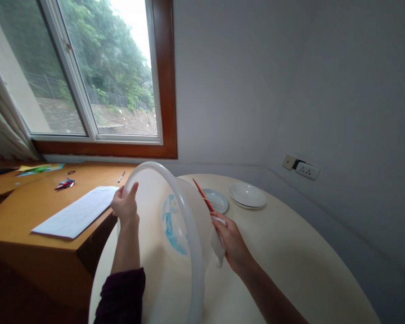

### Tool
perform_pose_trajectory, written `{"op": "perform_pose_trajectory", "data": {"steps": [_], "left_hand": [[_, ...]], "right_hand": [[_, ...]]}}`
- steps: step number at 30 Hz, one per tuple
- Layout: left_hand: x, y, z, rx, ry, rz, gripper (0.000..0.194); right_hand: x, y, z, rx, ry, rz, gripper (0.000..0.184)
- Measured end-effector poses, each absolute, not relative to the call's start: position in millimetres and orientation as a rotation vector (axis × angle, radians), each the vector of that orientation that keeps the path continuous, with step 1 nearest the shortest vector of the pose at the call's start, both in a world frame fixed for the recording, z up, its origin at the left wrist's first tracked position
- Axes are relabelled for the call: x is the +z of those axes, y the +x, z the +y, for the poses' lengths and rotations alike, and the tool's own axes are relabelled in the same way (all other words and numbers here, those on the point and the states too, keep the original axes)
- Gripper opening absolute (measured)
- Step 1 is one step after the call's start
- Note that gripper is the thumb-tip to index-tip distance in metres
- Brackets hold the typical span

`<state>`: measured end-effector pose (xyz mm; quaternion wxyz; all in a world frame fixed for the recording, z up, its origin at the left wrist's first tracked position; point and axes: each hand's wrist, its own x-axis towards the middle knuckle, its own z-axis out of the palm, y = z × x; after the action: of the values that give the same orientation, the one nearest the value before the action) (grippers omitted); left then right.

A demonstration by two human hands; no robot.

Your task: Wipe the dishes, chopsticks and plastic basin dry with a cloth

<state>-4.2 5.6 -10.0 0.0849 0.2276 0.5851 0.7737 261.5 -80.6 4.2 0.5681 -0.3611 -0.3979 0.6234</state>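
A large translucent white plastic basin [192, 243] stands tilted up on the round table, its open side turned to the left. My left hand [125, 204] grips its rim at the far left, thumb up. A blue print shows on the bottom inside. On the other side of the basin, my right hand [231, 240] is closed around orange-red chopsticks [202, 194] and a white tissue or cloth [218, 246] that hangs below the fingers. Behind the chopsticks a small pale plate [219, 202] lies on the table.
Stacked white dishes [247, 195] sit at the back of the round table [290, 256]. On the brown desk [20, 211] to the left lie white paper [81, 211], a pen [121, 176] and a bunch of coloured pens [65, 183]. A wall socket [308, 170] is at the right.
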Motion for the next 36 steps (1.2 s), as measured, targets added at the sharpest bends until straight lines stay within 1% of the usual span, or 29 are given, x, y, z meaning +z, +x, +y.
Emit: {"op": "perform_pose_trajectory", "data": {"steps": [7, 12, 16, 19, 23, 26, 31, 36], "left_hand": [[-11.4, -4.2, 4.2, 2.276, 0.736, 1.78, 0.059], [-10.0, -3.1, 2.8, 2.285, 0.74, 1.763, 0.06], [-6.8, -1.8, 0.9, 2.3, 0.69, 1.748, 0.062], [-4.0, -0.4, -0.7, 2.32, 0.624, 1.717, 0.063], [-2.7, 0.4, -1.5, 2.339, 0.572, 1.658, 0.066], [-4.6, -1.5, -0.6, 2.317, 0.605, 1.734, 0.063], [-6.7, -4.4, 0.3, 2.294, 0.659, 1.868, 0.058], [-5.3, -4.2, -0.4, 2.301, 0.637, 1.869, 0.057]], "right_hand": [[3.2, 264.3, -78.2, 1.428, -0.867, -0.978, 0.019], [2.1, 266.8, -75.9, 1.299, -0.941, -0.992, 0.01], [5.1, 268.8, -74.6, 1.26, -0.843, -0.979, 0.012], [9.0, 271.0, -76.0, 1.248, -0.771, -0.976, 0.01], [19.3, 274.4, -88.2, 1.17, -0.745, -1.134, 0.007], [32.7, 276.5, -104.1, 1.069, -0.76, -1.432, 0.011], [51.0, 282.4, -122.8, 1.041, -0.718, -1.918, 0.021], [54.0, 285.4, -128.4, 0.991, -0.753, -2.08, 0.03]]}}
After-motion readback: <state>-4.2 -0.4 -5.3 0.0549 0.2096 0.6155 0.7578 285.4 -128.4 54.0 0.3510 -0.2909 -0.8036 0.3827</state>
